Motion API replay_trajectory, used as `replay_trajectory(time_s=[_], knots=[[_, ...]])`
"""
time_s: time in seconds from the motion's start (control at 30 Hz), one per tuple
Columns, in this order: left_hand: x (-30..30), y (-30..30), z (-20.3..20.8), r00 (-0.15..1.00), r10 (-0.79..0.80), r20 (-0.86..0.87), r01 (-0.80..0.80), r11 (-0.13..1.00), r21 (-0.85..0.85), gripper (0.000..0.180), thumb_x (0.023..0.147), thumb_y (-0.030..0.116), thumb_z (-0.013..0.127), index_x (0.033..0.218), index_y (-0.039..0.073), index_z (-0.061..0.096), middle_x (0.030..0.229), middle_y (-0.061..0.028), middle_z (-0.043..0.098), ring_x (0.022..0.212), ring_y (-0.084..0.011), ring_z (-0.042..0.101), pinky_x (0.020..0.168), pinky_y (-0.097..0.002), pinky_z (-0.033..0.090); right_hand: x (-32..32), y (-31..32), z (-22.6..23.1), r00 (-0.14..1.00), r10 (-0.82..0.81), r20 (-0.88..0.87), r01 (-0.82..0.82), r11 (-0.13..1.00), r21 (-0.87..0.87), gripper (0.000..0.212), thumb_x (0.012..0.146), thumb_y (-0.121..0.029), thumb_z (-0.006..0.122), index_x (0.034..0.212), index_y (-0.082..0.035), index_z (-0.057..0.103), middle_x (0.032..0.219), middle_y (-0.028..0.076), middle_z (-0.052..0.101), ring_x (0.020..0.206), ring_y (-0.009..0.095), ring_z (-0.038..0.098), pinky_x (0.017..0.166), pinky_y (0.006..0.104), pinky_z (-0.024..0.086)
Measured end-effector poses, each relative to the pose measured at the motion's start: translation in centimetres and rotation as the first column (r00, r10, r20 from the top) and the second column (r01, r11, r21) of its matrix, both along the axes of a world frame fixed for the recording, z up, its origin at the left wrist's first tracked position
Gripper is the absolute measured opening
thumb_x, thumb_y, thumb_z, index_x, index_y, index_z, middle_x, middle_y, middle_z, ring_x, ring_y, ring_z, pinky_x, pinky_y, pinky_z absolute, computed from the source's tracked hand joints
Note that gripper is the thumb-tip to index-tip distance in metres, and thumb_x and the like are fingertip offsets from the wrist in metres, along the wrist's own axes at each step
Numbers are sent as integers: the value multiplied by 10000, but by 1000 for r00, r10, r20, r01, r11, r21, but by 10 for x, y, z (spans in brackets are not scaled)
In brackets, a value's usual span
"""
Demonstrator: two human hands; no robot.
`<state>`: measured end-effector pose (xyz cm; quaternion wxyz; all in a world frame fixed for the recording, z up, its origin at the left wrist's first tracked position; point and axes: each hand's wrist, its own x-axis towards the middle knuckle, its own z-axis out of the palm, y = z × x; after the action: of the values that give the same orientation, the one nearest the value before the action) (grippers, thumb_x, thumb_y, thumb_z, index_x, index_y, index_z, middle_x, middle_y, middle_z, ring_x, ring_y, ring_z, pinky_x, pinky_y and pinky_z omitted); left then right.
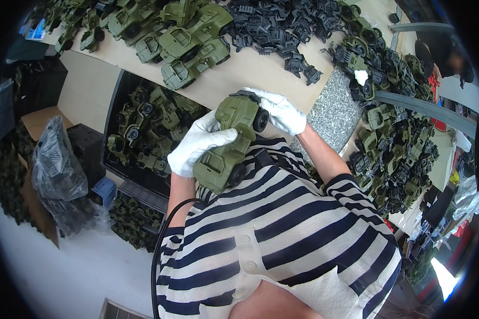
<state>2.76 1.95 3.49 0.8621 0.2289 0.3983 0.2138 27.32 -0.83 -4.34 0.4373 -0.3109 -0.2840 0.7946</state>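
Note:
An olive-green toy military truck [230, 141] with black wheels is held up in front of my striped shirt. My left hand [199, 143], in a white glove, is closed around the truck's middle, its thumb lying across the body. At the truck's far end my right hand [282, 112], also gloved, presses with its fingertips by a black plastic piece [244, 95] fitted there. The palm side of the right hand and some of its fingers are hidden. One black wheel [261, 120] shows beside the right hand.
Ahead on the table [261, 69] lie rows of green toy trucks [181, 45] and a heap of black plastic parts [282, 24]. A black crate [114, 114] of green trucks stands at the left. More toy vehicles [399, 143] are piled at the right, near a grey metal bar [426, 109].

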Motion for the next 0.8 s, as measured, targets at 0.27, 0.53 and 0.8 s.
replay_trajectory(time_s=[0.27,0.53,0.8], knots=[[23,-12,5,983,147,-113,-128,980,155,855,764,-8,790,1477,-46,319,1096,-83,680,859,-94,653,752,-221,533,10,23,34,884,22,467,-125,974,191,514,1039,-415,436,1335,-14,561,1310,107,583,1232,176,509,1078,310,369],[29,-16,-35,945,317,-81,-140,617,775,968,836,616,669,1486,-4,311,1375,-178,507,1242,-277,520,1076,-386,391,-54,22,32,908,-226,353,218,974,62,515,1063,-400,324,1159,-7,642,1169,109,622,1048,233,585,1009,338,420],[37,-15,-40,828,540,-149,-75,369,926,516,933,446,587,1165,-14,568,1091,-173,615,986,-312,632,876,-386,491,-63,-1,51,652,-521,551,99,779,619,323,856,-108,590,1168,-26,596,1108,177,622,1009,356,622,883,396,496]])
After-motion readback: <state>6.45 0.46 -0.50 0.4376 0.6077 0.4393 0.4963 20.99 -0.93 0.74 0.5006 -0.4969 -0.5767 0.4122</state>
